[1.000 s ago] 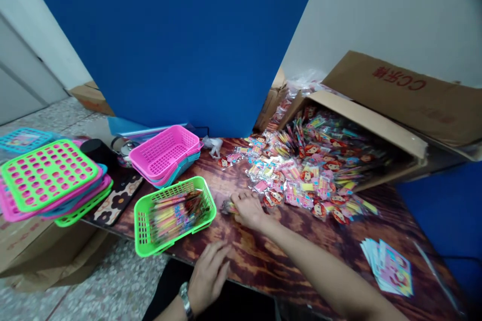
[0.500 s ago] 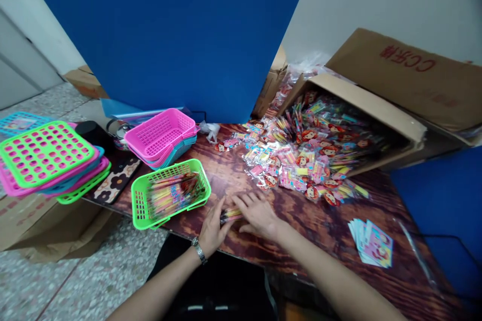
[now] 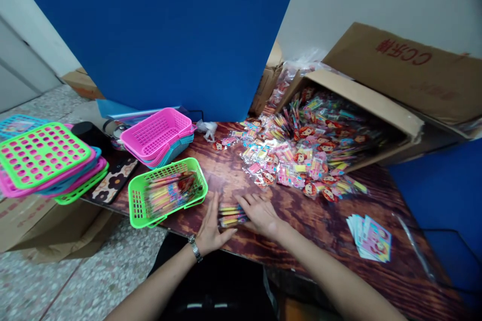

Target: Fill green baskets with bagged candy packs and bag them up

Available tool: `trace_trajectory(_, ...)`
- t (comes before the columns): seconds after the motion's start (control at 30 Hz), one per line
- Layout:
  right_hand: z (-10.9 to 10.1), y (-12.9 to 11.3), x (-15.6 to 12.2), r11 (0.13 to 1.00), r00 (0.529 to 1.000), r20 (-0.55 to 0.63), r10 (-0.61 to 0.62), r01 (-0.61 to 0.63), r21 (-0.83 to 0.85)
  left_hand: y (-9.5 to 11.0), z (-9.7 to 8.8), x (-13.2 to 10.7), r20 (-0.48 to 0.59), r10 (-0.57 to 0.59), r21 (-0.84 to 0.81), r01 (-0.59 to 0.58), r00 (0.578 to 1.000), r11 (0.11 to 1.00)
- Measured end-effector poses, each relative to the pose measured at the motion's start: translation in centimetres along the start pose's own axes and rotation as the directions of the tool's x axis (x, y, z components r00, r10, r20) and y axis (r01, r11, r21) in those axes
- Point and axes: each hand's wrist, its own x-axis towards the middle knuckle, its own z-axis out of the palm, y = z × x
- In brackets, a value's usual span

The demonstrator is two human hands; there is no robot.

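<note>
A small bundle of colourful wrapped packets (image 3: 230, 214) lies on the dark wooden table (image 3: 324, 220) near its front edge. My left hand (image 3: 211, 228) rests flat against the bundle's left side, fingers stretched out. My right hand (image 3: 259, 211) presses flat against its right side, fingers extended. A green basket (image 3: 140, 199) with several packets inside stands just left of my hands. Beyond my hands a heap of cartoon-face packets (image 3: 297, 160) spills from a tipped cardboard box (image 3: 376, 105).
A stack of pink and blue baskets (image 3: 158, 135) sits behind the green one. Stacked perforated lids (image 3: 45, 158) lie at the far left on a carton. A pile of printed cards (image 3: 371, 238) lies at the right. A blue panel (image 3: 169, 35) stands behind.
My left hand came up from the table edge to the bundle's left side. My right hand drew the packets back toward me, and both hands now flank the bundle.
</note>
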Motion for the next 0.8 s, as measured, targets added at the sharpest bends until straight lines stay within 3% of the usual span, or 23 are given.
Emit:
trace_trajectory(0.23, 0.1, -0.9, -0.6, 0.998, 0.998, 0.061, 0.012, -0.016, 0.062, -0.3, -0.3, 0.2, -0.002, 0.052, 0.099, -0.051, 0.999, 0.994)
trace_trajectory(0.37, -1.3, 2.4, 0.4, 0.939, 0.981, 0.072, -0.177, 0.147, 0.31, -0.4, -0.6, 0.3, 0.063, 0.111, 0.083, -0.116, 0.992, 0.99)
trace_trajectory(0.4, -1.8, 3.8, 0.9, 0.936, 0.99, 0.032, -0.141, 0.122, 0.33, -0.3, -0.6, 0.3, 0.062, 0.122, 0.084, -0.127, 0.991, 0.988)
trace_trajectory(0.43, -2.1, 5.3, 1.6, 0.952, 1.0, -0.029, -0.001, 0.009, 0.305, -0.2, -0.7, 0.2, 0.057, 0.132, 0.089, -0.137, 0.99, 0.987)
trace_trajectory(0.47, -2.2, 6.8, 2.2, 0.951, 0.974, -0.093, 0.205, -0.176, 0.253, -0.2, -0.7, 0.2, 0.049, 0.142, 0.095, -0.147, 0.989, 0.985)
trace_trajectory(0.53, -1.8, 8.9, 3.4, 0.85, 0.841, -0.141, 0.523, -0.5, 0.167, 0.0, -0.7, -0.1, 0.036, 0.17, 0.107, -0.173, 0.985, 0.979)
trace_trajectory(0.57, -1.3, 9.3, 3.9, 0.799, 0.788, -0.134, 0.6, -0.585, 0.139, 0.0, -0.7, -0.3, 0.032, 0.184, 0.113, -0.187, 0.982, 0.976)
trace_trajectory(0.63, 0.3, 8.9, 4.4, 0.774, 0.767, -0.108, 0.633, -0.624, 0.105, 0.0, -0.7, -0.6, 0.033, 0.203, 0.125, -0.206, 0.979, 0.971)
trace_trajectory(0.73, 2.4, 6.3, 4.5, 0.824, 0.816, -0.114, 0.566, -0.559, 0.092, 0.0, -0.6, -1.1, 0.039, 0.216, 0.144, -0.219, 0.976, 0.965)
trace_trajectory(0.8, 2.7, 4.9, 4.2, 0.872, 0.863, -0.13, 0.488, -0.478, 0.104, -0.1, -0.5, -1.4, 0.042, 0.222, 0.154, -0.226, 0.974, 0.962)
